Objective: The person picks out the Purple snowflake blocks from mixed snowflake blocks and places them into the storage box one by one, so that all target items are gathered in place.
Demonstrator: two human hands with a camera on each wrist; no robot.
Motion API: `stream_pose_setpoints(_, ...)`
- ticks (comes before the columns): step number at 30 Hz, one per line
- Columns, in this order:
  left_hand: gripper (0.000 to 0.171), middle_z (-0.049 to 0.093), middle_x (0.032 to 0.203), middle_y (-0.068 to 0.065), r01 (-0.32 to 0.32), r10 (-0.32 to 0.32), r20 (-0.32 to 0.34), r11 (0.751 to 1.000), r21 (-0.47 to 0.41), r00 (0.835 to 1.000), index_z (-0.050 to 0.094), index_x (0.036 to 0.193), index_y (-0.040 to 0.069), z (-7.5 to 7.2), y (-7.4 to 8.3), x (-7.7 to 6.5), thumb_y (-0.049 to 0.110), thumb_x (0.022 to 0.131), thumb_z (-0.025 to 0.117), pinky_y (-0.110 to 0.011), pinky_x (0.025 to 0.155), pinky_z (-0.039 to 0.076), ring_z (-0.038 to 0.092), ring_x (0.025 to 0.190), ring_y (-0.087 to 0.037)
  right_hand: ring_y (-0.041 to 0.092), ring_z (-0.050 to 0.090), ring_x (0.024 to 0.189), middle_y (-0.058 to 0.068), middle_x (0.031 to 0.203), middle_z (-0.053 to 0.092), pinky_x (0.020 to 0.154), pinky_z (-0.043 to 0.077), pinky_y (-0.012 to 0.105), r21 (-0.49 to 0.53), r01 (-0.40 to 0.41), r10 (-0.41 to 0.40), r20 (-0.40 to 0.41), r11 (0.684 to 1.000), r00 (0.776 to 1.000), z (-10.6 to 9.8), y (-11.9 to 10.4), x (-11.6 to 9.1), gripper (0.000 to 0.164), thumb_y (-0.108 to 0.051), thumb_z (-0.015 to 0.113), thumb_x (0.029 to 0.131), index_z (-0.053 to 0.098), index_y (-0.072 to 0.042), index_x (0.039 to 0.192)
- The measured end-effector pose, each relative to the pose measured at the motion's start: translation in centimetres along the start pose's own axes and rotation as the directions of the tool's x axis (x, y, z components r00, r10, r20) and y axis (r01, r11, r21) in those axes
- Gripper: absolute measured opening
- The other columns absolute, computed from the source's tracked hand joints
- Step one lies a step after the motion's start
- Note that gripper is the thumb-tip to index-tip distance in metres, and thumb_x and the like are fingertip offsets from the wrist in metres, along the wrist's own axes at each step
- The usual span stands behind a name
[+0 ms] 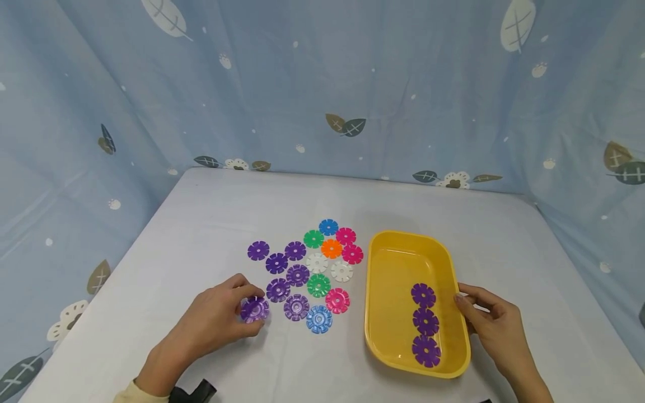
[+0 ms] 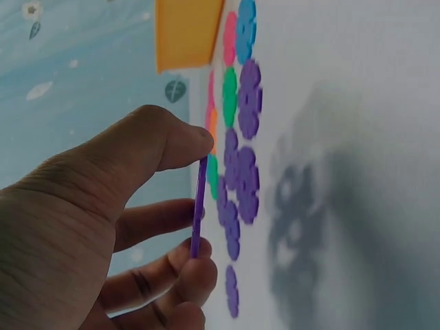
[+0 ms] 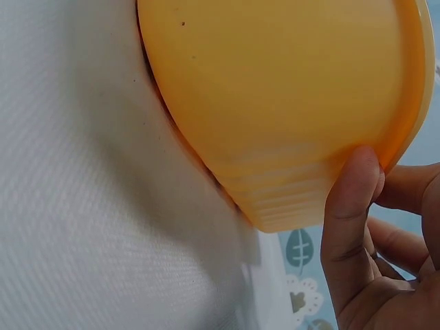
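My left hand (image 1: 216,313) pinches a purple snowflake disc (image 1: 254,309) by its edges, between thumb and fingers. The left wrist view shows that purple disc (image 2: 199,206) edge-on, held off the table, with a shadow on the cloth. With thumb and fingers at its rim, my right hand (image 1: 496,327) holds the right side of a yellow tray (image 1: 393,336). In the right wrist view the thumb (image 3: 350,199) lies against the tray's outer wall (image 3: 275,103). Three purple discs (image 1: 425,322) lie in a row inside the tray, along its right side.
Left of the tray, several loose discs lie flat on the white cloth (image 1: 201,207): purple (image 1: 297,275), green (image 1: 318,285), pink (image 1: 337,300), blue (image 1: 319,319), white (image 1: 341,271) and orange (image 1: 331,248). A patterned blue curtain (image 1: 302,84) hangs behind the table.
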State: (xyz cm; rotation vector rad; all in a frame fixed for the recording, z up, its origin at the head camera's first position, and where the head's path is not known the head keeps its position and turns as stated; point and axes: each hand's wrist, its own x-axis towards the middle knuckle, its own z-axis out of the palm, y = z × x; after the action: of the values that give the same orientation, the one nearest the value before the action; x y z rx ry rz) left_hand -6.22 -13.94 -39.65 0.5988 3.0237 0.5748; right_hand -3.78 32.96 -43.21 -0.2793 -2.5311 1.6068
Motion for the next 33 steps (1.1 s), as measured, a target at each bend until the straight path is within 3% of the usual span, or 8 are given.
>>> stream_pose_setpoints(14,0.040,0.053,0.096,0.014,-0.029,0.035,0.090,0.998,-0.064,0.995,0.075,0.108,0.024,0.8,1.9,-0.4,0.038,0.072,0.087,-0.019,0.057,0.044,0.047,0.067,-0.002,0.021,0.067,0.062,0.006,0.088,0.064,0.055,0.057,0.033,-0.015,0.001,-0.001,0.001,1.000,1.000,0.0,0.1,0.0,0.042,-0.025,0.063,0.100,0.061,0.004,0.129)
stream_pose_setpoints(33,0.042,0.052,0.097,0.012,-0.114,0.144,0.179,0.979,-0.167,0.973,0.074,0.112,0.022,1.3,4.6,-0.6,0.035,0.075,0.085,-0.018,0.060,0.047,0.050,0.070,-0.003,0.020,0.066,0.060,0.005,0.087,0.064,0.054,0.057,0.033,-0.012,0.019,-0.019,-0.002,1.000,1.000,0.0,0.1,0.0,0.041,-0.023,0.063,0.100,0.061,0.006,0.129)
